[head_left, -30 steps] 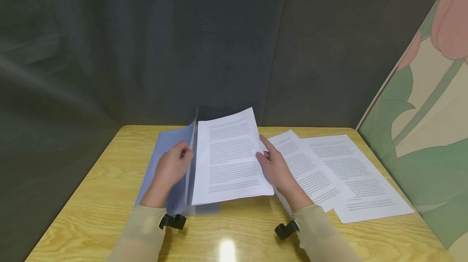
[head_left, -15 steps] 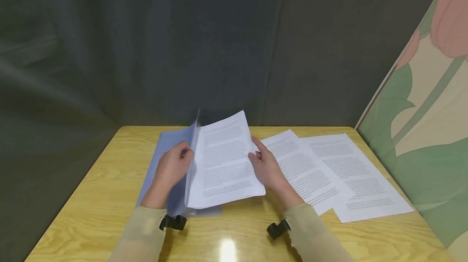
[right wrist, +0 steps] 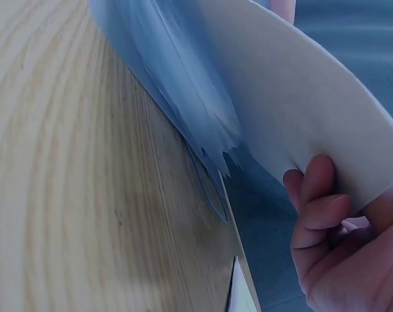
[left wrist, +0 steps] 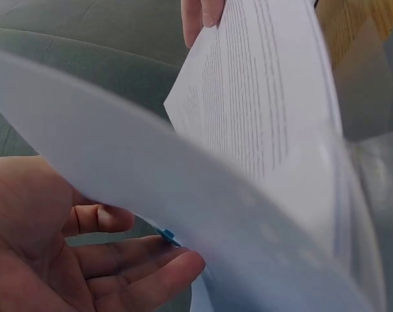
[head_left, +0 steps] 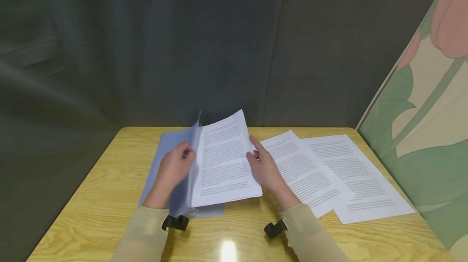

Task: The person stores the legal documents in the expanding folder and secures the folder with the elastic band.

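A translucent blue plastic folder (head_left: 155, 154) lies spread on the table with one leaf raised. My left hand (head_left: 176, 165) grips that raised leaf (left wrist: 138, 143); in the left wrist view its fingers curl at the leaf's edge, beside a small teal piece. A few printed sheets (head_left: 223, 160) stand tilted, their left edge inside the fold behind the clear plastic. My right hand (head_left: 266, 168) pinches their right edge, thumb on the printed face. The right wrist view shows its fingers (right wrist: 323, 211) curled against the blank back.
Two more printed sheets (head_left: 358, 172) lie overlapping on the right of the wooden table (head_left: 91, 197). A dark curtain (head_left: 219, 50) hangs behind, and a flower-patterned panel (head_left: 431, 132) borders the right side. In the right wrist view a thin cord loop (right wrist: 213, 195) hangs by the folder.
My right hand has moved left with the printed sheets, bringing their left edge into the folder's fold. My left hand has stayed nearly in place on the raised leaf.
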